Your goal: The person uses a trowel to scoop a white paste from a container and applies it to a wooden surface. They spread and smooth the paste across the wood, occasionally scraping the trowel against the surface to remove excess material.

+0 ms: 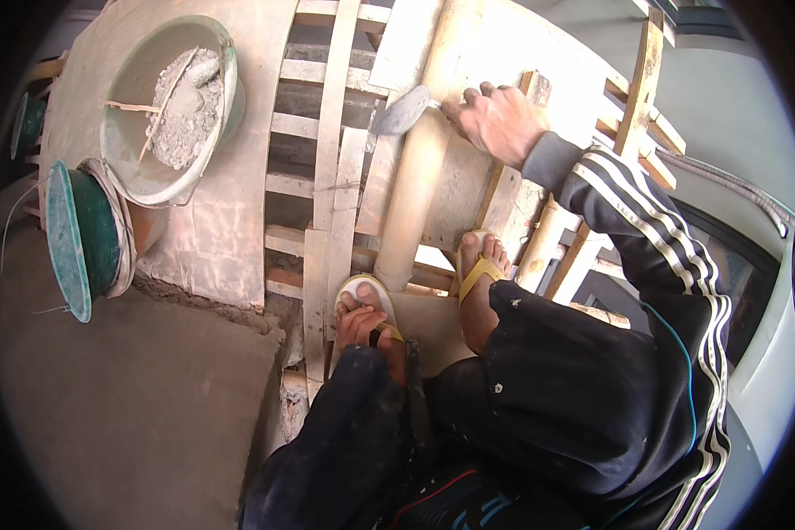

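My right hand is closed on the handle of a trowel, reaching out to the far right of centre. The grey, rounded blade points left, above a thick bamboo pole. Most of the handle is hidden by the fingers. My left hand hangs low over my left foot, near the strap of a yellow-and-white flip-flop. Its fingers are loosely bent and slightly apart, with nothing visible in them. The palm is hidden.
A pale green basin with grey dry mix and sticks stands on a board at far left. Beside it, a green bucket lies tilted. Wooden slats with open gaps lie underfoot. A smooth grey slab spreads at near left.
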